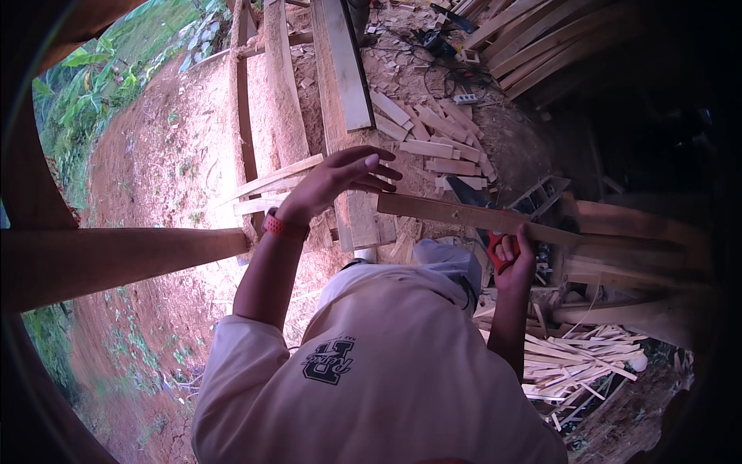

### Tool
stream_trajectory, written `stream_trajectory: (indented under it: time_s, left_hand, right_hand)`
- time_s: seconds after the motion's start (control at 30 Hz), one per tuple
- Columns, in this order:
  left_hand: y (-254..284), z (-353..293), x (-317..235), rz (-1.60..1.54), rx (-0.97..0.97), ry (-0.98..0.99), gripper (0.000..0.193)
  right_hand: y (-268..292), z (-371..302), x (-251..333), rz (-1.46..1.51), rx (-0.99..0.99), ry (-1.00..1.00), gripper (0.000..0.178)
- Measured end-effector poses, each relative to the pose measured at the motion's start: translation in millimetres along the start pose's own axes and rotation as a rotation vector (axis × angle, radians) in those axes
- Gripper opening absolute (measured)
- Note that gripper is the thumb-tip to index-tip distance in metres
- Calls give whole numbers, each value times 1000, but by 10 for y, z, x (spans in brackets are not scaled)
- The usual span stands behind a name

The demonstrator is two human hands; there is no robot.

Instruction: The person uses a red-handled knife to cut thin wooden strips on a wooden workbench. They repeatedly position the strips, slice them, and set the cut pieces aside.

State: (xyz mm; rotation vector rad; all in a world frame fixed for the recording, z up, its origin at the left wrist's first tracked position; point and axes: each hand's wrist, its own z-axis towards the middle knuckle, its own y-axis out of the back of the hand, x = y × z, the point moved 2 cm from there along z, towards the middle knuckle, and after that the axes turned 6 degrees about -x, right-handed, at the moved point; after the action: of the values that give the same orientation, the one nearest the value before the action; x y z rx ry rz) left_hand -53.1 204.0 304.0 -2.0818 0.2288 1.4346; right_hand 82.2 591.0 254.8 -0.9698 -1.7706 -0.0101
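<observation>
My right hand (519, 267) is closed round the red handle of a handsaw (495, 246). The saw's dark blade (465, 193) runs up and left, partly hidden behind a long wooden plank (444, 211). That plank stretches crosswise ahead of me, and an extended finger of my right hand reaches its lower edge; I cannot tell whether it presses on it. Raised just beyond the plank's left end is my left hand (340, 176), fingers spread and holding nothing. A red band circles that wrist. Beneath the left hand lies a thick wooden beam (356, 213) running away from me.
Short cut boards (444, 147) lie heaped beyond the plank. Long boards (549, 39) are stacked at the far right, near a power tool (437, 44) with cables. A wooden post (124, 259) juts in from the left. Thin offcuts (580, 363) pile up at the lower right.
</observation>
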Motion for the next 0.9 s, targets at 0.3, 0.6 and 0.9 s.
stream_trajectory:
  time_s: [0.3,0.6,0.9]
  left_hand:
    - [-611,9,723,134,-265,-152,50]
    - [-703,-47,555,123,-254,-183,37]
    - [-691,-67,593,153,-176,-242,32]
  right_hand:
    - [-8,-34,223,41,2,21,29]
    - [-111,-155,327,-10,57,81,28]
    - [-109,-146,324,-33,64,98,20]
